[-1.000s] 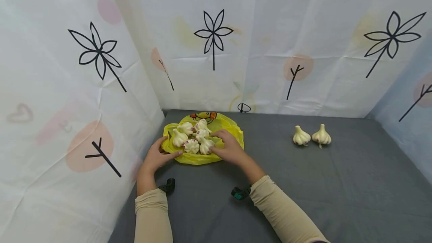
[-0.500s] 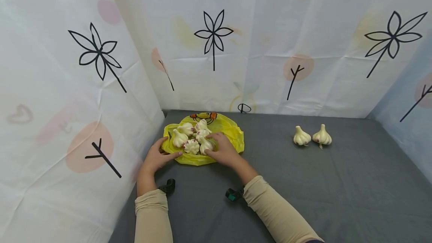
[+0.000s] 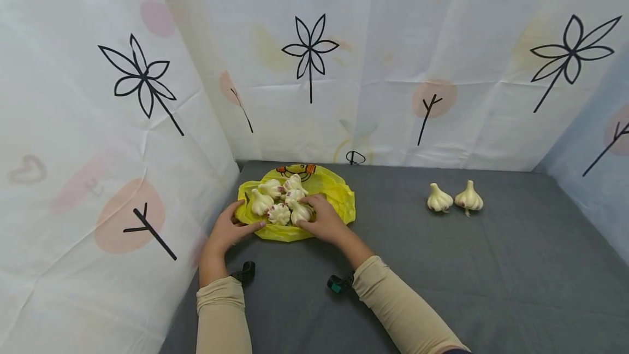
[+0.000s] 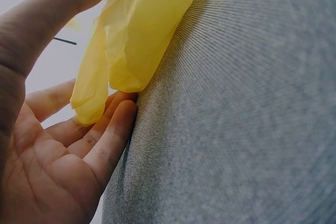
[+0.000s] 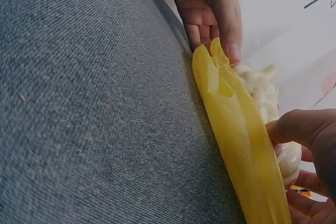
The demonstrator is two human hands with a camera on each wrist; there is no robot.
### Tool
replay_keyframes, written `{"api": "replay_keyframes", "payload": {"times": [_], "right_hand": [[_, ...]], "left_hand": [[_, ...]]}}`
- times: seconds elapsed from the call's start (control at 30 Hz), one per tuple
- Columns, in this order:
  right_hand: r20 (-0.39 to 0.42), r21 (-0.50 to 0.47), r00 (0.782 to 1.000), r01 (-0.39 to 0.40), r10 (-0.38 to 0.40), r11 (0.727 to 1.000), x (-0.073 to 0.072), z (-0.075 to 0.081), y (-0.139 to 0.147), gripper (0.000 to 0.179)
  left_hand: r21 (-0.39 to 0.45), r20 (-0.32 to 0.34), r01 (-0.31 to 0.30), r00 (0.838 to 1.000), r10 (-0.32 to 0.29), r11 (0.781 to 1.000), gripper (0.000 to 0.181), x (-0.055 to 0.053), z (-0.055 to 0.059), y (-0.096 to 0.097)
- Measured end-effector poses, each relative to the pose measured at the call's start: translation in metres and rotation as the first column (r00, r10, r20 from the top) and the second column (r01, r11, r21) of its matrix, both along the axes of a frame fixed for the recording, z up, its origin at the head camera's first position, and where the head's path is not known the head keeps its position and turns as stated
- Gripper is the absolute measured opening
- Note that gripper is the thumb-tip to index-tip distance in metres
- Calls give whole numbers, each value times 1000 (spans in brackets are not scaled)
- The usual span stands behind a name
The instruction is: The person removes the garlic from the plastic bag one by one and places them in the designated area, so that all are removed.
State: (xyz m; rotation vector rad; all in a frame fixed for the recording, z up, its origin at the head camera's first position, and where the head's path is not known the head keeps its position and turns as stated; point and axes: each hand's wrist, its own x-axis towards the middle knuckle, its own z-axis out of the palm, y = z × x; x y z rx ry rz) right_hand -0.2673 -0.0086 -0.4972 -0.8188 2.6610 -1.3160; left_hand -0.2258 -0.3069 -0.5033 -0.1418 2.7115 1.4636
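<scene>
The bag (image 3: pixel 326 179) is steadied, apparently, by the loosely spread left hand (image 3: pixel 230 230) while a garlic bulb (image 3: pixel 300 214) is pinched by the right hand (image 3: pixel 326 223).

Grey tabletop (image 3: pixel 417 283), white backdrop (image 3: pixel 383 21) with black-line flowers (image 3: pixel 310 48), pinkish blotches (image 3: pixel 157 18) and, faint at left, perhaps a heart (image 3: pixel 28 169).

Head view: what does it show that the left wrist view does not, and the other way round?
Head only: garlic bulbs in the yellow bag, two more bulbs on the gray cloth, the right hand.
Left wrist only: the palm of the left hand, and the cloth's fine weave.
Both: left hand, bag, cloth and pale backdrop.
</scene>
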Motion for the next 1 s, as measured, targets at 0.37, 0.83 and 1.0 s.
{"api": "replay_keyframes", "payload": {"times": [0.37,0.83,1.0], "right_hand": [[0,-18,1000,9,-9,1000,1,6,5,54],[-23,-162,997,74,-78,984,-2,16,37,51],[-52,-183,992,102,-113,978,-5,22,55,53]], "left_hand": [[6,0,-7,1000,7,1000,110,-1,-1,-2],[-5,3,-2,1000,2,1000,112,-3,-1,-2],[-7,6,-6,1000,6,1000,112,-3,-3,-2]]}}
